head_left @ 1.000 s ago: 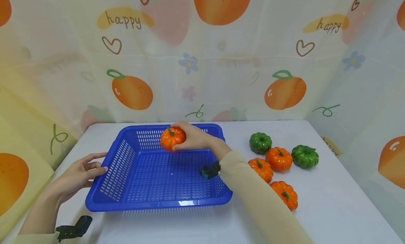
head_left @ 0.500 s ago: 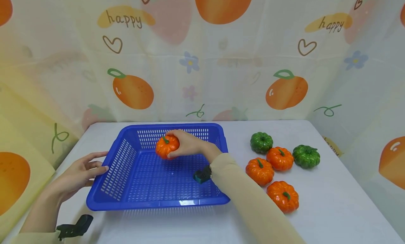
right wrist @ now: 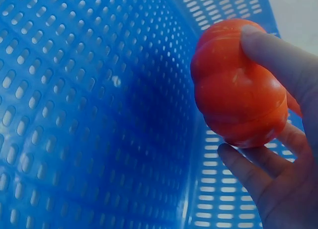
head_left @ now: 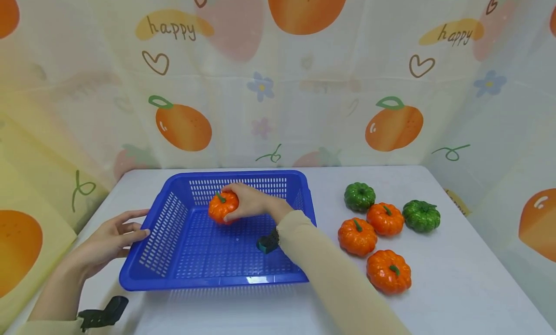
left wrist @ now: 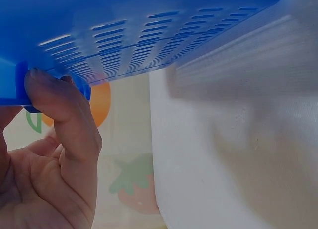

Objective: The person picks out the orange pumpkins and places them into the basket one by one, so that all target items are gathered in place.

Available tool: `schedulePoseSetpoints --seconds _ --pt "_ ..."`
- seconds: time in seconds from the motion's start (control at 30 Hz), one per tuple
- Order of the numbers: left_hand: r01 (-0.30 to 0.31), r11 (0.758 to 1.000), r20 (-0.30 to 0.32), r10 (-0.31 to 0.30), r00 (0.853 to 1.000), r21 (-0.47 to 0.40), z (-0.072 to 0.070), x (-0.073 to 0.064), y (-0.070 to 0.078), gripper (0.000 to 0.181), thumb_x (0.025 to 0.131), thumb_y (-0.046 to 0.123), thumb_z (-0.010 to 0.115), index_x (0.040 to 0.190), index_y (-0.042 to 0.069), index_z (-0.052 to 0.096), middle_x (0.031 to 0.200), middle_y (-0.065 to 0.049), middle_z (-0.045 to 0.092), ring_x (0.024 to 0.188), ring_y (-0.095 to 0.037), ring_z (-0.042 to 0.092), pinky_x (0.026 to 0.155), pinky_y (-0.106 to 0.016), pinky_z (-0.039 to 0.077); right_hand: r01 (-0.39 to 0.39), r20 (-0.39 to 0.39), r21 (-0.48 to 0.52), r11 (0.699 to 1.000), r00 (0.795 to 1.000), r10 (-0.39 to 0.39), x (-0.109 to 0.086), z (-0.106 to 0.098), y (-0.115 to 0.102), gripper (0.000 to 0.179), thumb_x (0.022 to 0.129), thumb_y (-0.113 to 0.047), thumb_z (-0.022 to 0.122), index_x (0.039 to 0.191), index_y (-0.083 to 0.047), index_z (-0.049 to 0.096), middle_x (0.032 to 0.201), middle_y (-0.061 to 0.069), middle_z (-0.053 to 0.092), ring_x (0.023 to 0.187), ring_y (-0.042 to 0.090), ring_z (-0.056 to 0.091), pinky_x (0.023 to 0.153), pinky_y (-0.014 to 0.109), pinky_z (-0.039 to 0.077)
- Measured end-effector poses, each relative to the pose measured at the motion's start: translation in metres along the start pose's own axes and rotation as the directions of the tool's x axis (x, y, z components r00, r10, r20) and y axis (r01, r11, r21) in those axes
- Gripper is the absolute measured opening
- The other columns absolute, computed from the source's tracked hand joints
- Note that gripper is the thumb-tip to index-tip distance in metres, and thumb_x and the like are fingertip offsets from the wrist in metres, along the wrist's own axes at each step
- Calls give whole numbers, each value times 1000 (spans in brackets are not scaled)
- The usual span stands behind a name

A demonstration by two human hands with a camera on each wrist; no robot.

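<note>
A small orange pumpkin (head_left: 222,208) with a green stem is held by my right hand (head_left: 247,202), inside the blue plastic basket (head_left: 204,281) near its back wall. In the right wrist view the thumb lies across one side of the pumpkin (right wrist: 238,85) and the fingers hold the other, with the basket floor (right wrist: 89,119) a little way off. My left hand (head_left: 115,234) grips the basket's left rim; the left wrist view has a fingertip hooked at the rim's edge (left wrist: 22,85). The basket's near edge looks raised over the table.
Right of the basket, several more small pumpkins stand on the white table (head_left: 460,286): orange ones (head_left: 388,272) and two green ones (head_left: 359,196). A printed fruit curtain (head_left: 312,113) hangs behind the table. My right forearm crosses the basket's right rim.
My right hand has moved left and down into the basket with the orange pumpkin. The left hand stays at the rim, and the basket has barely moved.
</note>
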State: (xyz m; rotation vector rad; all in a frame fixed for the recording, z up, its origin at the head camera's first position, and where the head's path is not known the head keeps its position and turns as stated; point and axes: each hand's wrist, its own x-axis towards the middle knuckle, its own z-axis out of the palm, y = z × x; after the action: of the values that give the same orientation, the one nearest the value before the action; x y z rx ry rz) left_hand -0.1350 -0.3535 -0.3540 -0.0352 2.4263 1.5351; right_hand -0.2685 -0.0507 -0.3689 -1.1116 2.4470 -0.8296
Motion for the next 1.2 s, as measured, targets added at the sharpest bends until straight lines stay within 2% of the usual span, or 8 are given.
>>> schedulePoseSetpoints --seconds 0.43,0.77,1.0,1.2 --pt "-4 1000 4 4 1000 10 -1 0 0 69 92 22 57 143 -1 17 88 -4 52 77 -15 60 70 -36 53 -35 51 -30 999 998 37 8 16 -1 71 78 -32 72 137 -11 38 130 5 47 113 15 47 94 23 41" --pt "-16 1000 11 16 1000 -9 -2 0 -1 67 92 20 56 142 -1 17 87 -2 53 77 -15 61 70 -36 53 11 80 -12 1000 997 -10 15 21 -3 68 78 -30 72 134 -10 40 127 2 49 110 11 48 94 19 39" --pt "-6 1000 10 6 1000 -4 -1 0 1 69 92 21 57 143 -1 15 88 -4 54 77 -17 62 70 -37 53 -2 90 -32 999 996 5 21 24 -8 70 78 -29 73 136 -11 38 130 2 48 112 12 47 95 20 39" --pt "-7 1000 10 7 1000 -4 0 -1 2 70 92 21 57 143 -2 15 89 -5 53 77 -17 62 70 -37 53 17 103 -50 999 995 -12 26 27 -13 70 79 -30 71 137 -11 37 130 4 47 113 13 46 95 20 39"
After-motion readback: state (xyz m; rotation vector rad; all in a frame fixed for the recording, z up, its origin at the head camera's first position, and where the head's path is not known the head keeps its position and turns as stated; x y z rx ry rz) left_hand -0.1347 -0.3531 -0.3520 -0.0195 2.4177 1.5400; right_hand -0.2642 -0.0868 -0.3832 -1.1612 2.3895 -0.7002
